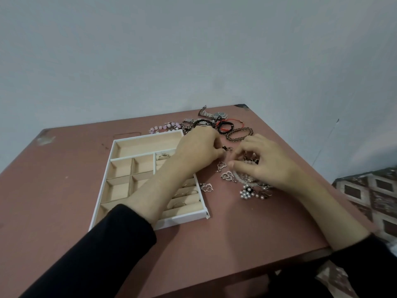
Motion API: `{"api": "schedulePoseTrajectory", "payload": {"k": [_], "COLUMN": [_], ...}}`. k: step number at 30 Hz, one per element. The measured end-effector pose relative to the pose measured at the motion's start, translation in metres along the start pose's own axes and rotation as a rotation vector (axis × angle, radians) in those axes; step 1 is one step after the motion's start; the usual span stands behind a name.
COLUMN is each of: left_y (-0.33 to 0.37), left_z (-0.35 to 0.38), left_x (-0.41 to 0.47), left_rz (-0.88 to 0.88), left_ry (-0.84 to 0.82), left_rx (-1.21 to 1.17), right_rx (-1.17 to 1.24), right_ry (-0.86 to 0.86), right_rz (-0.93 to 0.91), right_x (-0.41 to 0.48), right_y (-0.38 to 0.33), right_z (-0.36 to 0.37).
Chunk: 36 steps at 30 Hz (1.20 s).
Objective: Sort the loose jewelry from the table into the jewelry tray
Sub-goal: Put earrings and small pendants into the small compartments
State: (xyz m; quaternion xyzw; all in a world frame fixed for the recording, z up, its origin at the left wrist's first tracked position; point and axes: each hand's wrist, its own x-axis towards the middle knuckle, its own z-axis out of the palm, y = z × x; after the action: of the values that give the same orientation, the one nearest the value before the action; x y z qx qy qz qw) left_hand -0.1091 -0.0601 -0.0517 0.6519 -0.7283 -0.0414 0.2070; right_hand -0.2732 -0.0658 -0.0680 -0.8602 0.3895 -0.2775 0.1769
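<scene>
While my right hand curls over the white bead bracelet, thumb pinching it, my left hand bends its fingers toward a small clasp; whether it grips, I cannot tell. I should tease the bracelet free slowly, since heart charms lie just beside it. The tray sits just left, other bracelets toward the table's far edge.
</scene>
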Motion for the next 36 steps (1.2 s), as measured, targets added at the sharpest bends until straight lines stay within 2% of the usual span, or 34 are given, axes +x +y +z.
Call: {"api": "schedulePoseTrajectory", "payload": {"k": [8, 15, 36], "left_y": [-0.006, -0.005, -0.008], "left_z": [-0.018, -0.046, -0.051], "left_x": [-0.011, -0.029, -0.047], "left_rz": [0.028, 0.066, 0.046], "left_ry": [-0.02, -0.014, -0.093], "left_rx": [-0.083, -0.095, -0.136], "right_rx": [-0.121, -0.15, -0.061], "right_ry": [-0.113, -0.056, -0.13], "right_rz": [-0.047, -0.118, -0.11], "right_x": [-0.002, -0.001, 0.002], "right_y": [0.004, 0.002, -0.004], "right_z": [0.004, 0.007, 0.012]}}
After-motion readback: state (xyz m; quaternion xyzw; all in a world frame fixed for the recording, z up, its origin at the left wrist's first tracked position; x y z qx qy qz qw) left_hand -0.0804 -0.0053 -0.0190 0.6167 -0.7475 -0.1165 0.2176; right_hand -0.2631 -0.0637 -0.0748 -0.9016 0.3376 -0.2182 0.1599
